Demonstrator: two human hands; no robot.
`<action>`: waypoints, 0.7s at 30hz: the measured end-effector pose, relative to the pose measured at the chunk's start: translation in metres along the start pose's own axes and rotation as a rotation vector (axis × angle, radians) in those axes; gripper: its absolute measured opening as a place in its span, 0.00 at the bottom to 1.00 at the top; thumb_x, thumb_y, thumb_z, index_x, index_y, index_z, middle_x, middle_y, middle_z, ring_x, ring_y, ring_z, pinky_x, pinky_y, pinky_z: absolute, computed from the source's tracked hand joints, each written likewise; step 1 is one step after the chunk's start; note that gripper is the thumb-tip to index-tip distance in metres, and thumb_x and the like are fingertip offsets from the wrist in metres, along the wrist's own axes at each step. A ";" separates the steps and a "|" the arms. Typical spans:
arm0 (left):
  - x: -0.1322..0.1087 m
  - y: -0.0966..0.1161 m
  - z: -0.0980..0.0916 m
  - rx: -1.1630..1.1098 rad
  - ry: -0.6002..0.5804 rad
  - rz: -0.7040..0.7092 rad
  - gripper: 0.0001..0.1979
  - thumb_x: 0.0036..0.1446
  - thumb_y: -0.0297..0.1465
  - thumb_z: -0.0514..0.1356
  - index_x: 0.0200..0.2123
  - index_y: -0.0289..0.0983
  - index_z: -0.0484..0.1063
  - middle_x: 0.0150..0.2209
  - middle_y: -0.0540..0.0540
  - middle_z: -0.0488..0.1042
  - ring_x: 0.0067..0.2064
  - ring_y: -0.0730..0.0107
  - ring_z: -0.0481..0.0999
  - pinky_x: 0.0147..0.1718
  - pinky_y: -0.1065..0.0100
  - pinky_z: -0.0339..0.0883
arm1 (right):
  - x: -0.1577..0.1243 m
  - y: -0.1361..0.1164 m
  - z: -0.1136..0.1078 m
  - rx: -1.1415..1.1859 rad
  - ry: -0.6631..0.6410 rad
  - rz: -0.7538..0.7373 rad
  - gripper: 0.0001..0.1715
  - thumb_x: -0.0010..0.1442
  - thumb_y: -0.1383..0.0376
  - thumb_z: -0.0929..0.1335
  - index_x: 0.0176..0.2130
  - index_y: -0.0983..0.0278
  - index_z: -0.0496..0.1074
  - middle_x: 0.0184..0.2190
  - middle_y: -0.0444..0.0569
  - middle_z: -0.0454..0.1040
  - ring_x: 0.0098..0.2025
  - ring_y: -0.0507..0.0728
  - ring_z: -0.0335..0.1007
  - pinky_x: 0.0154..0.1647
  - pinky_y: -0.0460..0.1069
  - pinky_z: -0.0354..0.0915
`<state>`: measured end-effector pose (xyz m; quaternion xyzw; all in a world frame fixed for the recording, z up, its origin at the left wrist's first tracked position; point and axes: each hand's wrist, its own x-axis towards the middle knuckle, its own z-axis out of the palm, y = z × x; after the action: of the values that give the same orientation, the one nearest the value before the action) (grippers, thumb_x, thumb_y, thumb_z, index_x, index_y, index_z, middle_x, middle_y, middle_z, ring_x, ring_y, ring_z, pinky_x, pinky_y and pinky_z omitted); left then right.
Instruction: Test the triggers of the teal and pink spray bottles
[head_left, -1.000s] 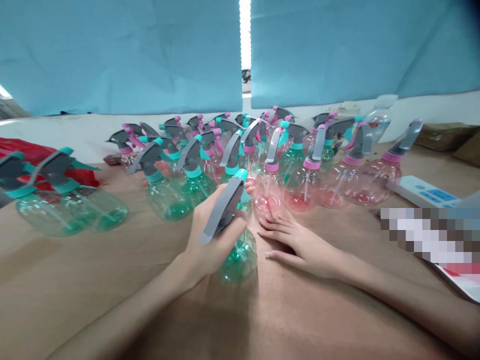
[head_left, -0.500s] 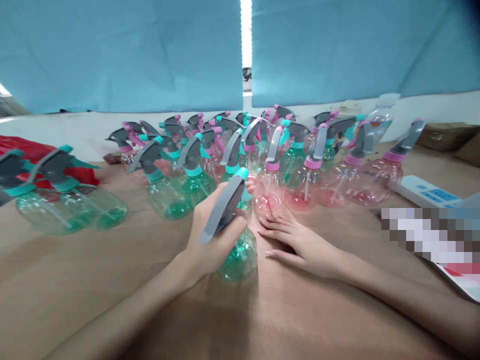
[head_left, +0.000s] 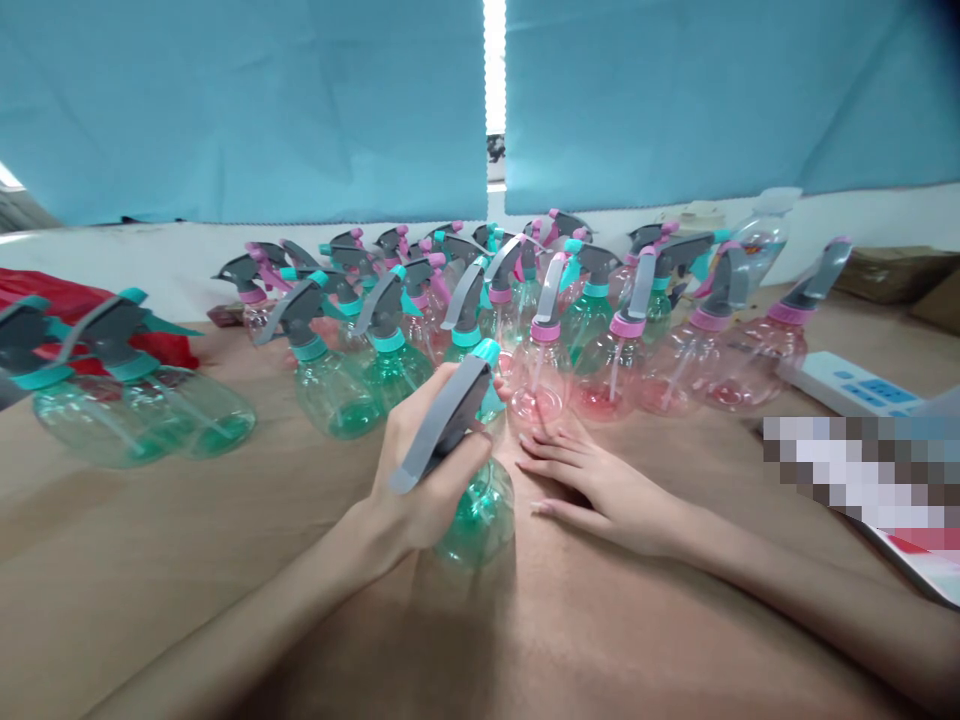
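Note:
My left hand point(head_left: 420, 480) is wrapped round the neck of a green spray bottle point(head_left: 478, 515) with a grey and turquoise trigger head. The bottle stands on the table in front of me, its neck hidden by my fingers. Flat on the table to its right lies my right hand point(head_left: 592, 480), fingers stretched out and holding nothing. Its fingertips are close to the base of a pink spray bottle point(head_left: 538, 375); whether they touch it I cannot tell. More pink spray bottles point(head_left: 609, 375) stand to the right of that one, and green spray bottles point(head_left: 341, 400) to the left.
Several spray bottles crowd the back of the wooden table point(head_left: 315, 580). Two green bottles point(head_left: 217, 415) stand at the left by a red cloth or bag point(head_left: 169, 345). On the right are a white device with blue buttons point(head_left: 855, 385), a clear bottle point(head_left: 761, 240) and a brown package point(head_left: 892, 272).
The trigger head in my left hand has turned and tipped very slightly, its grey rear end shifting left. My right hand has stayed in place.

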<state>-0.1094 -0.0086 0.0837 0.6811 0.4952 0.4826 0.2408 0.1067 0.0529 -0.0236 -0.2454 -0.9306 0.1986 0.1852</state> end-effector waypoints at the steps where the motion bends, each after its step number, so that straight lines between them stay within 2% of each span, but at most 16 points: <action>1: 0.000 0.000 0.000 0.011 0.003 0.000 0.04 0.49 0.27 0.55 0.29 0.42 0.62 0.24 0.53 0.60 0.25 0.70 0.62 0.25 0.66 0.59 | 0.000 0.000 0.000 -0.001 0.001 -0.001 0.32 0.66 0.48 0.63 0.63 0.60 0.65 0.65 0.53 0.63 0.68 0.65 0.53 0.69 0.66 0.48; 4: 0.001 0.001 0.000 0.037 -0.006 0.024 0.04 0.50 0.28 0.55 0.31 0.42 0.65 0.27 0.51 0.66 0.29 0.68 0.66 0.28 0.65 0.61 | 0.000 -0.001 -0.001 -0.020 -0.015 0.003 0.33 0.67 0.48 0.62 0.63 0.62 0.65 0.65 0.54 0.62 0.68 0.65 0.52 0.69 0.65 0.48; 7: 0.000 0.000 -0.001 0.052 -0.005 0.040 0.05 0.50 0.28 0.55 0.32 0.41 0.68 0.30 0.50 0.69 0.29 0.69 0.66 0.28 0.65 0.61 | 0.001 -0.002 -0.002 -0.034 -0.041 0.018 0.34 0.67 0.47 0.62 0.63 0.63 0.65 0.65 0.54 0.61 0.69 0.65 0.51 0.69 0.65 0.47; 14: -0.001 -0.006 -0.001 0.018 -0.010 0.050 0.06 0.51 0.25 0.54 0.33 0.41 0.67 0.28 0.52 0.66 0.27 0.71 0.64 0.27 0.66 0.60 | 0.000 -0.001 -0.001 -0.017 -0.028 0.019 0.33 0.67 0.48 0.62 0.63 0.60 0.65 0.65 0.53 0.62 0.69 0.65 0.51 0.69 0.65 0.47; 17: -0.001 -0.007 0.003 0.022 0.030 0.041 0.08 0.50 0.24 0.55 0.35 0.41 0.64 0.27 0.53 0.62 0.27 0.71 0.62 0.27 0.66 0.60 | 0.000 0.001 0.000 -0.012 -0.027 0.011 0.33 0.67 0.48 0.63 0.64 0.59 0.63 0.65 0.53 0.61 0.69 0.65 0.51 0.69 0.65 0.47; 21: 0.000 -0.004 0.006 0.048 0.062 0.050 0.11 0.49 0.25 0.55 0.38 0.41 0.65 0.29 0.52 0.64 0.28 0.69 0.63 0.30 0.65 0.61 | 0.000 0.003 0.001 -0.009 -0.028 0.011 0.33 0.66 0.47 0.63 0.64 0.59 0.63 0.66 0.52 0.61 0.69 0.65 0.51 0.69 0.65 0.47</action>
<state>-0.1062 -0.0063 0.0783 0.6834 0.4966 0.4976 0.1968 0.1071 0.0546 -0.0259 -0.2483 -0.9327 0.1990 0.1700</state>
